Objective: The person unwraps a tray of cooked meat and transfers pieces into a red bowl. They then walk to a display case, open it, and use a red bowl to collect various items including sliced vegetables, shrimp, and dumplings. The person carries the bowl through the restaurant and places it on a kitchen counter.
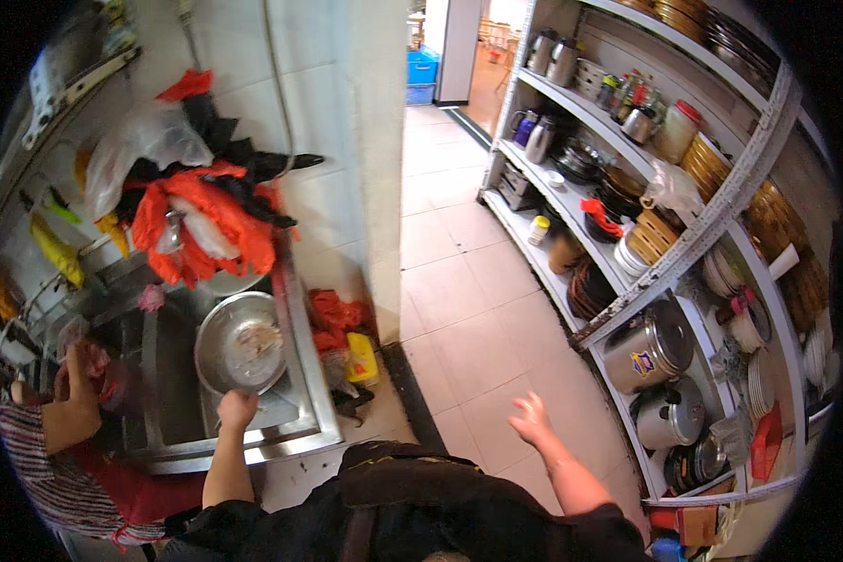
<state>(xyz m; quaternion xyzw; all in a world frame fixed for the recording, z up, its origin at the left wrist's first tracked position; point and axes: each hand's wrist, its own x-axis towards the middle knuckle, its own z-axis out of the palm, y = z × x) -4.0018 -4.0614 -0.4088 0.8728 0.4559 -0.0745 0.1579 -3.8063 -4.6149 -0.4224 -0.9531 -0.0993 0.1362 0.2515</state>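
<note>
My left hand (pixel 237 411) is closed on the near rim of a round stainless steel basin (pixel 214 351). Wet, pale brownish residue (pixel 260 341) lies on the basin's bottom. The basin is in the right-hand part of a steel sink (pixel 308 393), by its right edge. Over the tiled floor (pixel 456 309), to the right of my body, my right hand (pixel 530 419) hangs in the air with its fingers apart, holding nothing. Its skin looks wet.
A co-worker in a striped top (pixel 21 442) stands at the sink's left part, hands (pixel 77 362) over it. Red and black plastic bags (pixel 204 225) hang above the basin. On my right, metal shelving (pixel 681 277) holds pots (pixel 650 348), plates and bottles. A wall corner (pixel 379 211) juts out ahead.
</note>
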